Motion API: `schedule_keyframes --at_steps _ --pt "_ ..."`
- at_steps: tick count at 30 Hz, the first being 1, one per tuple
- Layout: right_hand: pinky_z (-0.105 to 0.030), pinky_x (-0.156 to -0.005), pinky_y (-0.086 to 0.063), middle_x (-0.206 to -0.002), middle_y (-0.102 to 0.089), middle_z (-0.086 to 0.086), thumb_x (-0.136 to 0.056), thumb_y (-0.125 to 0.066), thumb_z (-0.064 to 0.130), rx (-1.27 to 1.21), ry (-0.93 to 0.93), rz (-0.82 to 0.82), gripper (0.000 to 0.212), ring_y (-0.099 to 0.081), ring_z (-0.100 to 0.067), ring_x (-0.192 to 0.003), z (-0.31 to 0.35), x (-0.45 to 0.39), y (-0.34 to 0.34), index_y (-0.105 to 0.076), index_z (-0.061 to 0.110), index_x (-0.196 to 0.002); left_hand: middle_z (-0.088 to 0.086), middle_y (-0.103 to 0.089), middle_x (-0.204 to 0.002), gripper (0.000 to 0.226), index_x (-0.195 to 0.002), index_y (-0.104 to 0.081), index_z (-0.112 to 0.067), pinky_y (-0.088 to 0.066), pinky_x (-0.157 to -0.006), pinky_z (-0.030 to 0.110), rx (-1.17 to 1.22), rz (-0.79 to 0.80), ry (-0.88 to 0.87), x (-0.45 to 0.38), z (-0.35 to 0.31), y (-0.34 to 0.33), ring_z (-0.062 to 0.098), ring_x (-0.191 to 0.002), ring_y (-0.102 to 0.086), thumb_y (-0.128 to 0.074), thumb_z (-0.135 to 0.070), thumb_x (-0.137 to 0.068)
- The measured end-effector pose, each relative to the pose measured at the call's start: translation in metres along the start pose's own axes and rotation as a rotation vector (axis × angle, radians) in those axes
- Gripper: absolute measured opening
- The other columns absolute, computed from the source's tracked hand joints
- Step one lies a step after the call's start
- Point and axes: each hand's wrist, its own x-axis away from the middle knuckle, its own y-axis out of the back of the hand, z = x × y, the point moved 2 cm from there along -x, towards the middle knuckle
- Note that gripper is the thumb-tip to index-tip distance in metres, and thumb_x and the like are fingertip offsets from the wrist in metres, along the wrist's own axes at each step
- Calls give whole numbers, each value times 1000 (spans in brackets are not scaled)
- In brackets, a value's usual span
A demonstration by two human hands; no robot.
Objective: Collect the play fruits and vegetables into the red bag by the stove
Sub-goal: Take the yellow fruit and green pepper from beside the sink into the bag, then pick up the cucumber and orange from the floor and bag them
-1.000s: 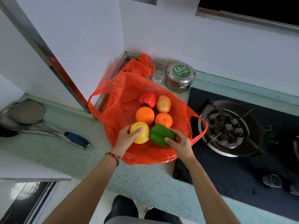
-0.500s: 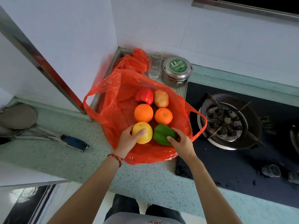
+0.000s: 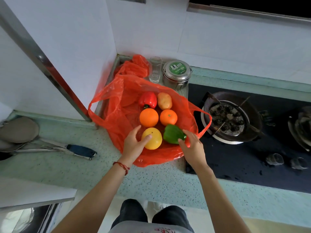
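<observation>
Hands grip yellow fruit (image 3: 152, 138) and green pepper (image 3: 173, 136); tin (image 3: 177, 74) label unreadable.

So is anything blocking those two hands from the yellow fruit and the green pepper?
Nothing visible. The left hand already grips the yellow fruit, and the right hand holds the green pepper. Both lie on the red bag.

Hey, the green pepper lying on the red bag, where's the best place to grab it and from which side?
Grip the green pepper across its broad middle, coming from above on the near right, where the right hand already reaches it. It lies on its side on the red bag, so the body is exposed. The yellow fruit crowds its left and an orange sits just behind.
</observation>
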Motion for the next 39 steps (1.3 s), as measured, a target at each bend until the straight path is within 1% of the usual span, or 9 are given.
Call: schedule_keyframes --at_steps 5,7,10,14,18,21,26,30,39 --pt "-30 -98 -40 -137 -48 -5 -90 -54 26 52 25 -78 43 -44 -20 -127 7 31 2 -47 14 -131 12 -46 -138 63 -132 -44 -11 -28 -104 27 -186 21 -248 15 -8 5 24 -129 -38 -68 -34 -78" --pt "-35 -100 -39 -140 -46 -6 -90 -54 28 89 2 -115 44 -40 -21 -130 7 44 3 -46 14 -131 17 -47 -136 64 -131 -45 -6 -31 -107 34 -279 45 -359 23 -10 3 30 -129 -39 -70 -30 -77" --pt "-33 -99 -37 -142 -43 -4 -90 -53 32 143 -36 -183 45 -35 -20 -132 2 66 5 -45 18 -132 22 -52 -131 62 -125 -49 -1 -38 -104 49 -462 89 -558 34 -14 -6 38 -126 -44 -72 -30 -75" --pt "-36 -107 -32 -146 -38 -8 -91 -51 32 269 -145 -237 48 -30 -22 -136 -14 97 13 -43 12 -134 20 -53 -132 60 -126 -50 -1 -38 -103 52 -600 180 -721 48 -20 -24 38 -127 -44 -70 -31 -77" --pt "-41 -108 -32 -147 -37 -9 -92 -49 34 393 -225 -311 48 -29 -24 -138 -31 131 30 -42 11 -134 17 -46 -139 59 -131 -45 -4 -34 -107 54 -698 289 -843 61 -25 -47 36 -132 -38 -62 -35 -83" --pt "-42 -111 -26 -147 -37 -10 -93 -47 35 449 -310 -375 49 -28 -25 -139 -45 159 46 -41 11 -135 12 -38 -146 61 -136 -39 -9 -25 -113 49 -743 381 -895 75 -31 -70 29 -139 -28 -54 -41 -87" --pt "-42 -110 -28 -144 -42 -13 -92 -50 33 463 -446 -512 48 -34 -29 -136 -69 217 72 -45 9 -132 10 -33 -149 60 -139 -34 -10 -17 -116 44 -776 506 -980 107 -40 -115 26 -141 -23 -49 -40 -89" --pt "-43 -108 -31 -140 -46 -17 -90 -55 30 456 -547 -610 47 -37 -32 -133 -91 275 92 -48 6 -129 10 -34 -149 58 -138 -36 -10 -17 -114 46 -736 600 -1027 149 -50 -153 26 -141 -23 -51 -38 -89" --pt "-45 -103 -36 -134 -50 -21 -87 -60 26 412 -789 -806 44 -44 -35 -128 -130 409 115 -53 4 -124 10 -33 -149 59 -140 -32 -11 -18 -115 43 -762 824 -1276 260 -58 -229 26 -141 -22 -45 -42 -91"
